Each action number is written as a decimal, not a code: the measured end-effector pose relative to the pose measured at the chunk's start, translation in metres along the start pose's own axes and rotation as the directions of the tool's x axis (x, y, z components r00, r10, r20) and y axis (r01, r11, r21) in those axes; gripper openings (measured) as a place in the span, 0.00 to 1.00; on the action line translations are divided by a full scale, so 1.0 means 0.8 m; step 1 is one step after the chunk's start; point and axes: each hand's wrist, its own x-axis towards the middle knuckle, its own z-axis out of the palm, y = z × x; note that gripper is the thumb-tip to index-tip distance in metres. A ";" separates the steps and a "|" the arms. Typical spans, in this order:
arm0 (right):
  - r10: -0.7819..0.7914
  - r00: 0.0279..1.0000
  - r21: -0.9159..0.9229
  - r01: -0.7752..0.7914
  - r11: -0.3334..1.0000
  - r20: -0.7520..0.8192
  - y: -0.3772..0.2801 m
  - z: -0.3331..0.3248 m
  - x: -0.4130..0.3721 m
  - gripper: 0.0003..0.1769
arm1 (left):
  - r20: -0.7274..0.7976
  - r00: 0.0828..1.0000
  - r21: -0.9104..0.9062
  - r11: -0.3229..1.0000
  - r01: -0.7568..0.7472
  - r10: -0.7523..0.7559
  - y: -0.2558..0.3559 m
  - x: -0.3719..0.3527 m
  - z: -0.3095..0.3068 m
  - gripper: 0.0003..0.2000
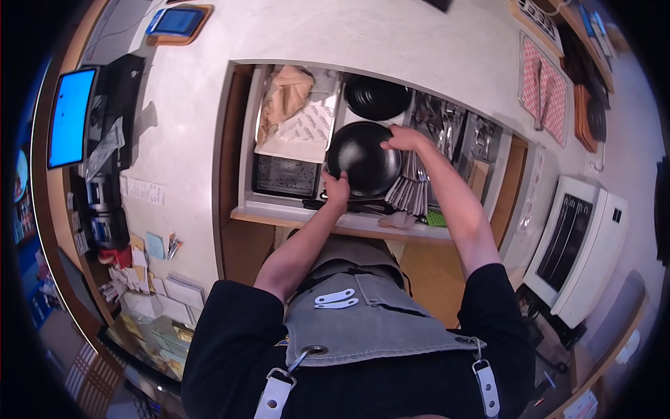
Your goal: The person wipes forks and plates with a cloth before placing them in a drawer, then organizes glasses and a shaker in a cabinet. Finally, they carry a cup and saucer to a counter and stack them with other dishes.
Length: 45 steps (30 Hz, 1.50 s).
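A round, glossy black dish, like a shallow bowl or plate, is in the open drawer. My left hand grips its near left rim, thumb on top and fingers mostly hidden. On the far right rim my right hand has its thumb over the edge and the other fingers underneath. Behind it sits a second black dish. Wrapped or bundled cutlery lies fanned out to the right of the held dish.
Left in the drawer are printed paper, brown cloth or paper and a dark metal tray. Loose cutlery fills the right side. A white toaster oven stands right; a blue screen is left.
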 end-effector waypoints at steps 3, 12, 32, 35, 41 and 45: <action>-0.014 1.000 -0.033 0.014 0.999 0.011 -0.005 -0.001 0.000 0.42 | 0.060 0.992 -0.127 0.984 0.121 -0.114 0.038 -0.029 -0.013 0.34; -0.001 1.000 -0.034 0.001 0.999 0.002 0.008 0.024 0.024 0.41 | 0.047 0.997 -0.106 0.992 0.070 -0.065 0.031 -0.022 -0.024 0.34; -0.030 0.903 0.264 0.157 0.952 -0.429 -0.011 0.086 -0.024 0.37 | 0.102 0.993 -0.570 0.821 0.009 0.061 0.109 0.076 -0.144 0.18; -0.056 0.879 0.243 0.191 0.951 -0.473 -0.009 0.095 -0.026 0.38 | 0.091 0.992 -0.591 0.807 -0.017 0.088 0.117 0.062 -0.138 0.20; -0.005 0.873 0.277 0.160 0.948 -0.487 -0.013 0.103 -0.018 0.39 | 0.123 0.988 -0.603 0.798 -0.005 0.099 0.146 0.033 -0.149 0.20; 0.128 0.854 0.351 0.068 0.934 -0.504 -0.026 0.106 -0.027 0.37 | 0.184 0.981 -0.565 0.824 0.050 0.067 0.133 0.052 -0.153 0.20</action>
